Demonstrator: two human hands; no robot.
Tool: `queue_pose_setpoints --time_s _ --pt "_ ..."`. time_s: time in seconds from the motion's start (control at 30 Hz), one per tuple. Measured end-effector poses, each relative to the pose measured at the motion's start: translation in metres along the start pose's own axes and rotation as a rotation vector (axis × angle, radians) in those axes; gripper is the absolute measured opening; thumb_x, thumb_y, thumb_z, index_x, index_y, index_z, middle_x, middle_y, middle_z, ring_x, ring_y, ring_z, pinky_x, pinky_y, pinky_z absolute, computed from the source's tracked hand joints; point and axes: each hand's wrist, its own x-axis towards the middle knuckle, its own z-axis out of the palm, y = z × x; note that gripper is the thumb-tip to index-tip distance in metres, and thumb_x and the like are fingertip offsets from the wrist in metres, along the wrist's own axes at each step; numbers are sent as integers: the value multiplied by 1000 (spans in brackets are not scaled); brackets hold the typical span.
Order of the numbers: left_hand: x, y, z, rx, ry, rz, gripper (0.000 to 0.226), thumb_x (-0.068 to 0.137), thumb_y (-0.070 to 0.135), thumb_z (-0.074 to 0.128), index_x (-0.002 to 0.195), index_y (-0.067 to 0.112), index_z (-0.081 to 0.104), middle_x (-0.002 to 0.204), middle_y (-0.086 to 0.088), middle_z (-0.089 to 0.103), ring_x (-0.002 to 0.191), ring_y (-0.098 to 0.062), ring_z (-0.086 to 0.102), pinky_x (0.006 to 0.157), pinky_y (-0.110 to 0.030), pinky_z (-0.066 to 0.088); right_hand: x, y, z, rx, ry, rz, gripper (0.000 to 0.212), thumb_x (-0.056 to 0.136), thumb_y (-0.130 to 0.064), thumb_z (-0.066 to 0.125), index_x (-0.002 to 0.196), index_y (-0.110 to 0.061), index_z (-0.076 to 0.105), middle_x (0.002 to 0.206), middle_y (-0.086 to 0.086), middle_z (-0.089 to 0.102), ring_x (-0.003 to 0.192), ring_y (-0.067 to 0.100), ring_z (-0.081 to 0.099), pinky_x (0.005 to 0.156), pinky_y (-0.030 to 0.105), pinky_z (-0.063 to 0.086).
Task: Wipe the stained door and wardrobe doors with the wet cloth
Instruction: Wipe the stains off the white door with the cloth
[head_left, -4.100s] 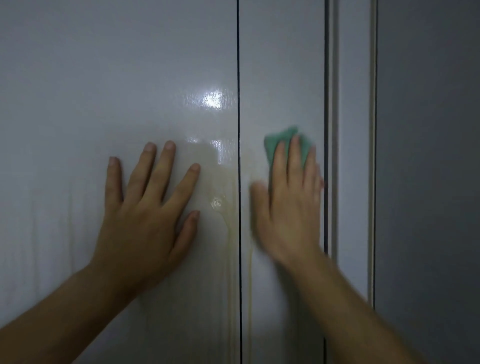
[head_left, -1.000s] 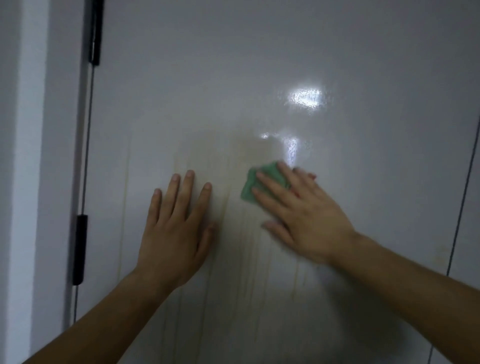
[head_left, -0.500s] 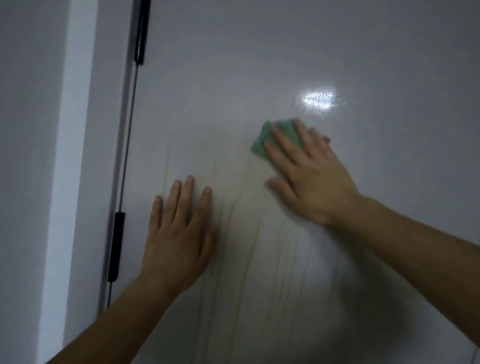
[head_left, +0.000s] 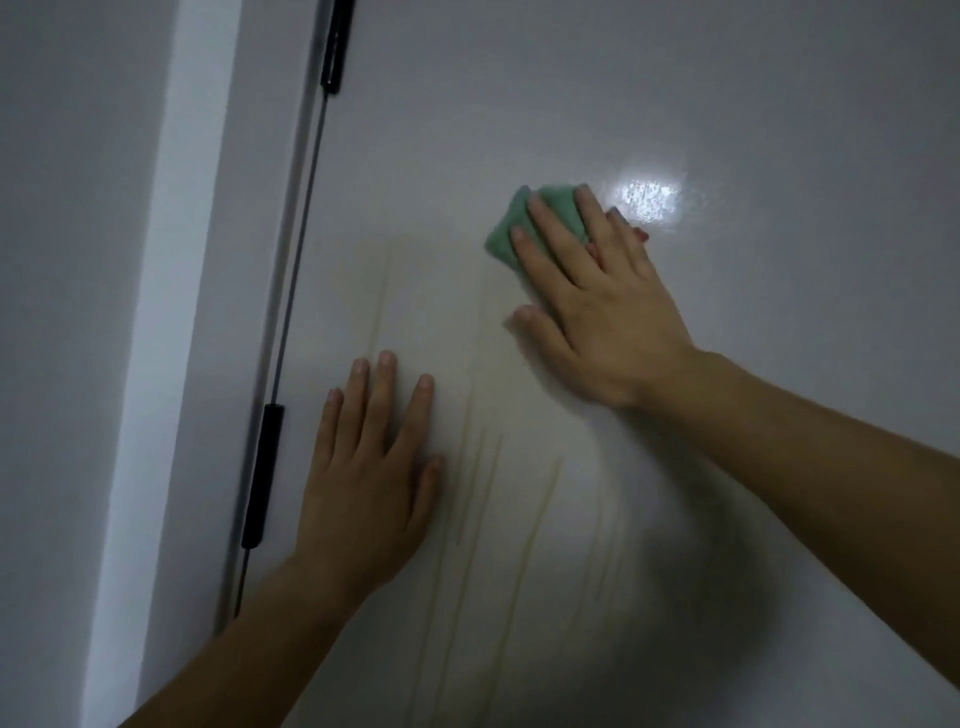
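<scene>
A glossy white wardrobe door (head_left: 519, 104) fills the view. A faint yellowish stain (head_left: 483, 467) spreads over its middle, with thin drip lines running down. My right hand (head_left: 597, 301) lies flat with straight fingers and presses a folded green cloth (head_left: 511, 228) against the door, just left of a bright light reflection. Most of the cloth is hidden under my fingers. My left hand (head_left: 369, 478) rests flat on the door, lower left of the cloth, fingers spread and pointing up.
At the left, the door edge meets a dark gap with two black hinge pieces, one at the top (head_left: 335, 47), one lower (head_left: 262, 478). A white frame strip (head_left: 156, 312) and a grey wall (head_left: 62, 260) lie further left.
Earlier I wiped a panel further right, beside a seam. Over the last second my right hand slid the cloth up the door toward the light reflection. My left hand stayed put.
</scene>
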Motion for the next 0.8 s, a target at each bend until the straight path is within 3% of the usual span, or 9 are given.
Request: queue_pose_setpoints --time_s 0.07,0.23,0.3,0.47,0.67,0.73,0.8 --pt "-2 -1 2 -15 14 5 67 104 42 33 162 12 23 171 -19 8 158 -38 4 127 -56 12 -4 -20 7 -4 -1 -60 71 104 -58 28 162 -16 21 170 6 11 156 38 0 127 50 -1" --pt "-15 -15 4 -50 34 14 65 105 41 34 162 11 23 171 -17 7 159 -35 5 127 -54 12 -68 -42 23 -30 -110 -451 63 106 -53 34 160 -20 30 169 5 18 156 36 6 125 52 15" --pt "-18 -18 5 -63 43 22 65 105 40 34 162 12 23 171 -16 7 159 -35 5 127 -53 12 -37 -39 22 -59 -83 -436 61 106 -51 32 159 -20 31 169 5 19 156 38 10 125 52 15" --pt "-27 -27 7 -73 45 2 64 104 39 37 162 14 25 171 -16 9 159 -33 6 128 -51 11 60 -70 16 -14 33 -150 68 105 -54 25 161 -15 24 169 8 17 156 38 7 127 52 6" --pt "-57 -40 13 -91 25 -14 65 103 38 39 161 13 25 171 -16 11 159 -35 9 126 -54 17 -19 -93 34 -54 -90 -553 64 108 -53 27 161 -17 26 169 7 15 157 35 4 126 51 13" --pt "-61 -43 12 -100 22 -17 64 104 39 38 161 14 26 171 -15 11 159 -34 9 125 -53 18 9 -89 35 -63 -36 -521 62 108 -52 28 160 -17 30 168 7 20 156 35 10 126 50 13" --pt "-62 -45 13 -106 17 -18 64 104 39 38 162 14 25 171 -14 11 159 -34 8 125 -51 19 55 -93 31 -45 37 -347 64 107 -52 26 158 -15 33 167 8 25 155 37 15 126 51 14"
